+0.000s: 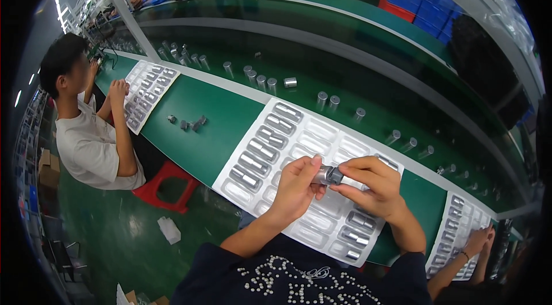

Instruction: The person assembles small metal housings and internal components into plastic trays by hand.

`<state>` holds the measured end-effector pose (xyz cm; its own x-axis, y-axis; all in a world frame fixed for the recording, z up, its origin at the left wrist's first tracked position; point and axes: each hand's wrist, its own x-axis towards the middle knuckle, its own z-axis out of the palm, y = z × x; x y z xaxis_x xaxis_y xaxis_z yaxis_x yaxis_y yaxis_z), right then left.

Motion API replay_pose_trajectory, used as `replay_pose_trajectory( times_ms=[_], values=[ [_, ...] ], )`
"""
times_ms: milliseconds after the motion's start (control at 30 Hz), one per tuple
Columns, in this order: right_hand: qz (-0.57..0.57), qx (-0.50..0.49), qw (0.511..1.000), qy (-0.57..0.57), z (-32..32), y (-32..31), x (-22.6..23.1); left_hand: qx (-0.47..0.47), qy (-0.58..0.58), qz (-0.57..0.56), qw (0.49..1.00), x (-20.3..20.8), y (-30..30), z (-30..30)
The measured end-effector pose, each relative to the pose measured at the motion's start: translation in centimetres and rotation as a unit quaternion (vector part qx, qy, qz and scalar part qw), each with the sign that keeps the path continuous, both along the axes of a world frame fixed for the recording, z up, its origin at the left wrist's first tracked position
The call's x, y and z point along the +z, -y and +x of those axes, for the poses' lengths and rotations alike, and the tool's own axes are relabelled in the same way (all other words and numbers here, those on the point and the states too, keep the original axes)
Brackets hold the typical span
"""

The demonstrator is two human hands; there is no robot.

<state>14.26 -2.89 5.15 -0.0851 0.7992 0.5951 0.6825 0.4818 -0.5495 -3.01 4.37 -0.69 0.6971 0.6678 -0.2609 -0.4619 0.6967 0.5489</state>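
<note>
My left hand [294, 189] grips a silver metal cylinder [323, 174] between thumb and fingers. At its right end sits a dark grey cap-like piece [334, 176], pinched by the thumb and fingers of my right hand [374, 185]. The two parts touch; whether they are joined cannot be made out. Both hands are above a white moulded tray [314, 222] with rows of oblong pockets. Silver cylinders [254, 163] lie in its left columns and more [353, 236] at its lower right. Several middle pockets are bare.
Silver cylinders [322, 98] stand along the green surface beyond the tray; one [290, 82] lies on its side. Small dark grey parts [198, 123] lie on the table at left. A co-worker [95, 138] sits left with another tray [150, 91]; another person's hands [479, 241] work at right.
</note>
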Motion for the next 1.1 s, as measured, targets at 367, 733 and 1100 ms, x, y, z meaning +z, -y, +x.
replay_pose_trajectory(
  times_ms=[367, 733, 1100],
  values=[
    [-0.083, 0.039, 0.993, 0.070, 0.3, 1.0, 0.7, -0.031, -0.078, -0.011, 0.996, -1.1, 0.8, 0.6],
    [-0.171, 0.092, 0.971, 0.137, 1.3, 1.8, 0.1, 0.012, -0.151, 0.008, 0.988, -1.7, 2.0, 1.4],
    [-0.095, 0.073, 0.986, 0.114, -2.5, 2.8, -0.9, 0.090, -0.103, 0.197, 0.971, -1.2, 5.8, -1.7]
  ],
)
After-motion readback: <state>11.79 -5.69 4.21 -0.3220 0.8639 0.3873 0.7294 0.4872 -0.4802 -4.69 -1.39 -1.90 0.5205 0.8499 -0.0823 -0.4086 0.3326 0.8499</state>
